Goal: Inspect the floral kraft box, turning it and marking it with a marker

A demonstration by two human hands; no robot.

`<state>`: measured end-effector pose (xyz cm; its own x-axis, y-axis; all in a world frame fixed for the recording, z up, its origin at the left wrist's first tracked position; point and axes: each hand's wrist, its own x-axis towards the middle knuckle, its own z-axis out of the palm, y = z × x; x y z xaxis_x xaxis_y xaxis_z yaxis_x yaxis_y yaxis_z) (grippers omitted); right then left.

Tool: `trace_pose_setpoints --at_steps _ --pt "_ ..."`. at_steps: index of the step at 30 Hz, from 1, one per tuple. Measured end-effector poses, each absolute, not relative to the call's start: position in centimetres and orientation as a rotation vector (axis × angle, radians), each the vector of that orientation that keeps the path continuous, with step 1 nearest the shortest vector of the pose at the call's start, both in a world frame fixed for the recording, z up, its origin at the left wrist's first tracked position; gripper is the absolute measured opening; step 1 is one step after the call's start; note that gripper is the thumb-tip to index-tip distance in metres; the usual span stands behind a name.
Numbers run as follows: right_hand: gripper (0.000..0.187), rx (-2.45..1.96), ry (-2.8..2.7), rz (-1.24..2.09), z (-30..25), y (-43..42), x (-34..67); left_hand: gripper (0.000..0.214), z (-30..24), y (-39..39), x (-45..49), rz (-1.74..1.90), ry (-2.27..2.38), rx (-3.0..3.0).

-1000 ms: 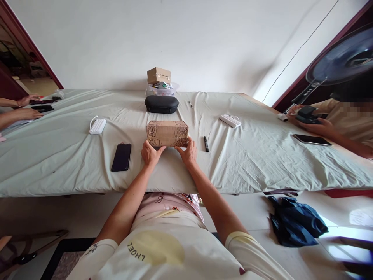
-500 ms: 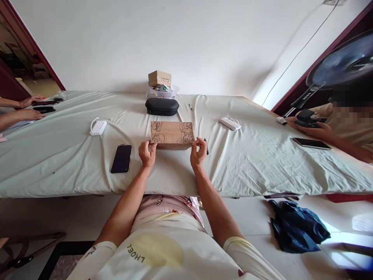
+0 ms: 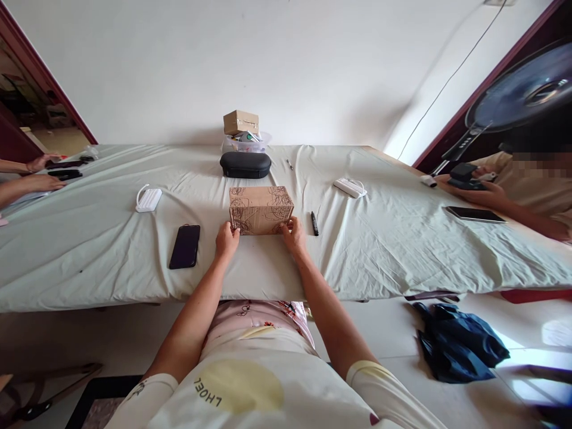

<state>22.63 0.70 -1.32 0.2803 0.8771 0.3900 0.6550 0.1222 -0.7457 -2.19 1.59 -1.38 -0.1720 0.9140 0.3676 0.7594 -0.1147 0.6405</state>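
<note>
At the middle of the cloth: a cardboard box (image 3: 261, 217), the centre of the clock used here, with 12 toward the wall (image 3: 286, 65); dark scribbles cover its top and near face, and whether its base rests fully on the cloth cannot be told.
Left hand: the person's left hand (image 3: 227, 241) is at 8 o'clock, partly closed, thumb on the near face, gripping the box by its lower corner.
Right hand: the person's right hand (image 3: 294, 237) is at 4 o'clock, curled in the same way, thumb on the near face, gripping the opposite lower corner.
Marker: a black marker (image 3: 314, 223) lies near 3 o'clock, just beside the right hand.
Phone: a dark phone (image 3: 185, 246) lies flat at 8 o'clock, apart from the left hand.
White blocks: a white looped block (image 3: 149, 200) lies at 9 o'clock, and a second white block (image 3: 350, 187) between 2 and 3.
Toward the wall: a black case (image 3: 245, 165) sits between 11 and 12, a clear tub (image 3: 230, 145) behind it bearing a small carton (image 3: 241, 123); a slim pen (image 3: 289, 164) lies at 1.
Far sides: a co-worker's hand (image 3: 47, 182) rests near 9 o'clock; near 3, another person's hand (image 3: 494, 194) holds a dark device (image 3: 467, 177) above a tablet (image 3: 476, 214).
Cloth: the pale green cloth (image 3: 379, 256) is wrinkled, most heavily toward 4 o'clock.
</note>
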Motion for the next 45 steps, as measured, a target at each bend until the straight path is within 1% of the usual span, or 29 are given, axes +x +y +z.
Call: trace_pose_setpoints --at_steps 5,9,12,15,17,20,23,26,28,30,33,37,41,45 --pt "0.033 -1.842 -1.571 0.168 -2.0 0.5 22.4 0.004 -1.9 1.6 -2.2 1.055 1.998 1.939" --pt "0.049 -1.813 -1.569 0.130 -2.4 0.7 22.6 0.006 -1.8 1.7 -2.2 1.046 1.999 1.943" --pt "0.056 -1.697 -1.554 0.130 -2.4 0.8 22.6 0.007 -1.6 1.6 -2.3 1.158 1.973 1.924" --pt "0.060 -1.518 -1.511 0.096 -1.7 0.5 22.5 0.008 -1.2 1.4 -2.3 1.376 1.935 1.871" --pt "0.057 -1.391 -1.459 0.039 -1.0 0.1 22.2 0.014 -0.9 1.1 -2.2 1.525 1.879 1.843" --pt "0.043 -1.274 -1.382 -0.040 -0.1 -0.6 21.9 0.026 -0.5 0.6 -2.0 1.657 1.795 1.845" --pt "0.032 -1.246 -1.357 -0.051 0.5 -0.9 21.8 0.032 -0.2 0.3 -1.9 1.659 1.756 1.920" --pt "0.029 -1.277 -1.357 -0.050 0.8 -1.0 21.8 0.036 0.0 0.1 -1.8 1.616 1.775 2.000" --pt "0.027 -1.345 -1.355 -0.105 0.9 -1.1 21.6 0.038 0.2 -0.2 -1.5 1.576 1.857 2.033" --pt "0.027 -1.416 -1.391 -0.198 1.1 -1.5 21.0 0.039 0.5 -0.6 -0.9 1.508 1.899 2.122" --pt "0.033 -1.424 -1.631 -0.296 1.4 -2.4 19.4 0.039 0.7 -1.3 0.4 1.361 1.755 2.368" --pt "0.041 -1.271 -1.962 -0.276 1.3 -3.3 16.9 0.044 0.6 -1.7 1.4 1.255 1.639 2.475" --pt "0.039 -1.232 -1.936 -0.281 1.1 -3.0 17.1 0.046 0.6 -1.3 0.9 1.268 1.648 2.475" --pt "0.036 -1.404 -1.680 -0.297 1.1 -2.1 19.7 0.047 0.9 -1.2 0.7 1.269 1.628 2.468"
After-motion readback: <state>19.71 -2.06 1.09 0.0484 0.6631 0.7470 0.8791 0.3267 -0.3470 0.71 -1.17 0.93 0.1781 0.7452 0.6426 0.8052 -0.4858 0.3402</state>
